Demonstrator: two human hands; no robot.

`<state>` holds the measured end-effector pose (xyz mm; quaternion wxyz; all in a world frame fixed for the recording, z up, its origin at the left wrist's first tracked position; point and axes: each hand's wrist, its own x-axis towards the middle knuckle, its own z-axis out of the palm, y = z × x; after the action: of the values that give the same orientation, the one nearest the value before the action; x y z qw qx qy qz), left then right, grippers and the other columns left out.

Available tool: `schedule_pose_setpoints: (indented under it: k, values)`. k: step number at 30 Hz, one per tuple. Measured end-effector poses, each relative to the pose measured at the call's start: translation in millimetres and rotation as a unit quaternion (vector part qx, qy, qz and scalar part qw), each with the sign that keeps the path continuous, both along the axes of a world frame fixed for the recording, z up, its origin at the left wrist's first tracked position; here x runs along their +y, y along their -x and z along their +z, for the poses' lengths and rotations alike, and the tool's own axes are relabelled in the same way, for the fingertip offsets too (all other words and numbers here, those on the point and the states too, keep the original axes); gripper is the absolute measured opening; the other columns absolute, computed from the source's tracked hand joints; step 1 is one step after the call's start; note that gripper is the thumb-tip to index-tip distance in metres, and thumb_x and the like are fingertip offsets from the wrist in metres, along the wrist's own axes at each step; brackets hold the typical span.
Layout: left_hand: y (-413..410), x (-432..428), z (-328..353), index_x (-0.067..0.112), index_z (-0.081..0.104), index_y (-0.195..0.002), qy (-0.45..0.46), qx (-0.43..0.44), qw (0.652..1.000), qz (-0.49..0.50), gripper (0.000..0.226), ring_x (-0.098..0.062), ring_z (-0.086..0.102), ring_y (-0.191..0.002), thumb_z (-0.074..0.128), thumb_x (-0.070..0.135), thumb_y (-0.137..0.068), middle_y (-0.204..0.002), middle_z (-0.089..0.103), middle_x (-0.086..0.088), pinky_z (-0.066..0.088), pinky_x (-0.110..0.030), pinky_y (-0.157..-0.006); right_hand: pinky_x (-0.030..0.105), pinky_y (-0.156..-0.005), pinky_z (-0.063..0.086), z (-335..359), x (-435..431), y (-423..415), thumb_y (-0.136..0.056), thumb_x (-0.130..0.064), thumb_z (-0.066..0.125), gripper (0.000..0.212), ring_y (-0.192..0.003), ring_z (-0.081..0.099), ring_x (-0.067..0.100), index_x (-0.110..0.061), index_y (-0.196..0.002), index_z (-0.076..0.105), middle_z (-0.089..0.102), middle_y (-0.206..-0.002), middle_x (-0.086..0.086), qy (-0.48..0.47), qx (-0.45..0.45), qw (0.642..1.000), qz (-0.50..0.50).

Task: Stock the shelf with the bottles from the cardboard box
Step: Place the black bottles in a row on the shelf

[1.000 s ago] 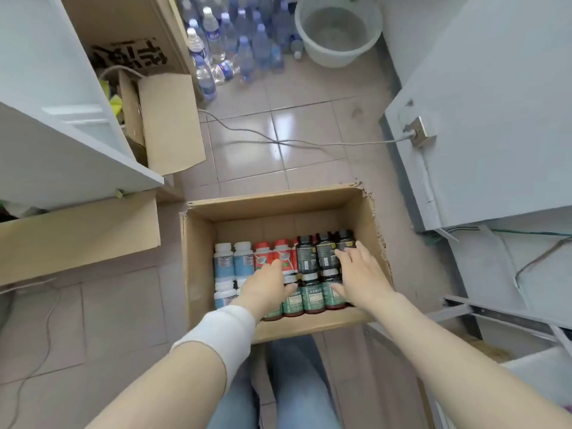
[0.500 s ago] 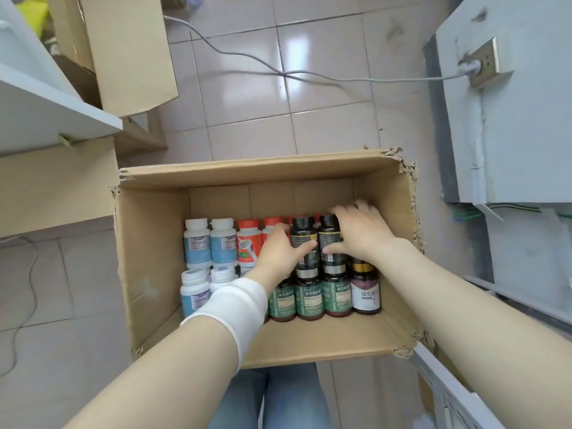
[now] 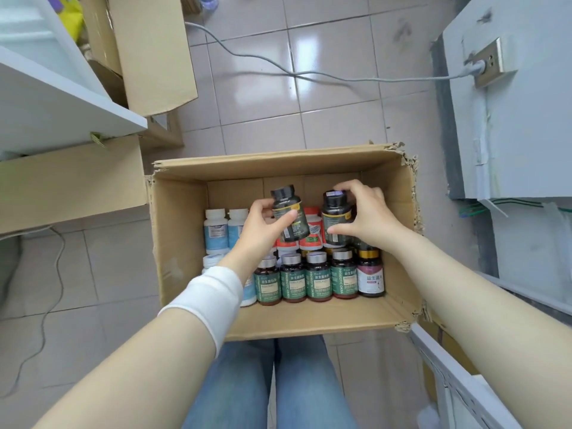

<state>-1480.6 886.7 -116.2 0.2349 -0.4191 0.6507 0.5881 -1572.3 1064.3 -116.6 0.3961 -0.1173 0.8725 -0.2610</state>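
Black-capped bottle [image 3: 289, 216], tilted, clasped in left hand [image 3: 263, 226] above the rest inside cardboard box [image 3: 182, 243]; second black-capped bottle [image 3: 335, 219], upright, clasped in right hand [image 3: 370, 216] just beside. Green-labelled bottles [image 3: 317, 278] lined along near wall. Box on tiled floor [image 3: 263, 97], near white shelf [image 3: 62, 97].

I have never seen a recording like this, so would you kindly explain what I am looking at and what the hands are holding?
There is no machine here: a person wears a camera on the head, so the one view looks down at their own arms. The left hand grips a dark black-capped bottle, raised above the others. The right hand grips a second dark bottle. Both are over an open cardboard box on the tiled floor. It holds more bottles: a row of green-labelled bottles nearest the person and white bottles with blue labels at the left. A white shelf stands at the upper left.
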Motion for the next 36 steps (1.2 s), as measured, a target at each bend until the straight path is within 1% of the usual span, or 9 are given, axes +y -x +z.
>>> schedule_pose_setpoints:
  k: [5,9,11,14,18,23,26,32,36]
  values:
    - [6.2,-11.4,47.1,0.017,0.035,-0.137,-0.056,0.046,0.996,0.049,0.06,-0.018,0.053,-0.122,0.062,0.035,-0.087,-0.138,0.051,-0.006,0.043,-0.039,-0.102,0.027,-0.096,0.038,54.7,-3.4,-20.6,-0.072,-0.017,0.079,0.078,-0.111,0.045,0.014,-0.026,-0.134,0.032,0.042,-0.127,0.002,0.094,-0.096,0.975,-0.175]
    - [6.5,-16.0,93.2,0.019,0.04,-0.134,-0.106,0.105,0.987,0.053,0.082,-0.025,0.051,-0.126,0.069,0.049,-0.064,-0.134,0.054,-0.009,0.037,-0.05,-0.107,0.025,-0.091,0.045,97.0,-3.2,-55.1,-0.078,-0.015,0.074,0.064,-0.11,0.053,0.013,-0.013,-0.133,0.041,0.052,-0.126,-0.002,0.149,-0.167,0.926,-0.304]
    - [2.6,-18.3,119.3,0.017,0.047,-0.125,-0.143,0.133,0.98,0.036,0.065,-0.027,0.056,-0.119,0.067,0.042,-0.069,-0.122,0.061,-0.007,0.04,-0.052,-0.105,0.041,-0.101,0.046,114.7,-3.4,-77.1,-0.076,-0.014,0.074,0.049,-0.112,0.058,0.021,-0.017,-0.12,0.052,0.061,-0.121,0.005,0.186,-0.188,0.896,-0.356]
    - [-11.3,-21.2,160.5,0.007,0.042,-0.127,-0.194,0.172,0.966,0.004,0.035,-0.023,0.069,-0.095,0.05,0.013,-0.093,-0.109,0.065,-0.006,0.053,-0.045,-0.091,0.044,-0.099,0.047,147.7,-7.5,-116.5,-0.068,-0.013,0.078,0.05,-0.107,0.062,0.022,-0.021,-0.11,0.052,0.063,-0.114,0.007,0.267,-0.195,0.843,-0.424]
    - [-44.1,-21.6,217.1,0.006,0.039,-0.123,-0.235,0.222,0.943,-0.084,0.028,-0.017,0.069,-0.084,0.041,0.004,-0.096,-0.103,0.065,-0.006,0.059,-0.03,-0.071,0.038,-0.089,0.052,196.0,-13.5,-183.9,-0.063,-0.013,0.075,0.049,-0.094,0.066,0.018,-0.021,-0.108,0.055,0.068,-0.103,0.003,0.345,-0.155,0.785,-0.49]
    - [-93.4,-12.7,284.4,0.014,0.049,-0.109,-0.271,0.236,0.917,-0.172,0.013,-0.024,0.064,-0.087,0.045,0.019,-0.098,-0.097,0.064,-0.007,0.055,-0.039,-0.078,0.043,-0.086,0.054,252.8,-12.8,-271.5,-0.051,-0.024,0.089,0.076,-0.089,0.068,0.019,-0.009,-0.118,0.055,0.073,-0.093,0.002,0.38,-0.106,0.739,-0.547]
    - [-120.1,3.5,321.2,0.016,0.051,-0.103,-0.293,0.239,0.903,-0.204,0.018,-0.022,0.066,-0.076,0.043,0.032,-0.097,-0.092,0.063,-0.008,0.057,-0.036,-0.07,0.031,-0.078,0.055,287.1,-5.1,-319.7,-0.066,-0.017,0.075,0.046,-0.084,0.065,0.016,-0.011,-0.109,0.06,0.072,-0.086,-0.002,0.385,-0.056,0.725,-0.568]
    - [-183.4,69.1,389.6,0.013,0.051,-0.101,-0.34,0.253,0.858,-0.29,0.021,-0.021,0.066,-0.075,0.043,0.032,-0.097,-0.09,0.065,-0.008,0.055,-0.042,-0.076,0.032,-0.082,0.053,350.5,28.6,-418.7,-0.065,-0.026,0.073,0.045,-0.086,0.066,0.015,-0.014,-0.106,0.059,0.071,-0.096,0.002,0.39,0.028,0.705,-0.592]
    - [-242.5,122.8,431.1,0.014,0.051,-0.109,-0.376,0.241,0.821,-0.356,0.022,-0.019,0.069,-0.077,0.044,0.032,-0.097,-0.094,0.068,-0.005,0.057,-0.039,-0.073,0.037,-0.087,0.053,388.6,59.2,-492.0,-0.042,-0.046,0.089,0.074,-0.084,0.068,0.017,-0.013,-0.102,0.062,0.072,-0.09,0.001,0.396,0.081,0.673,-0.619]
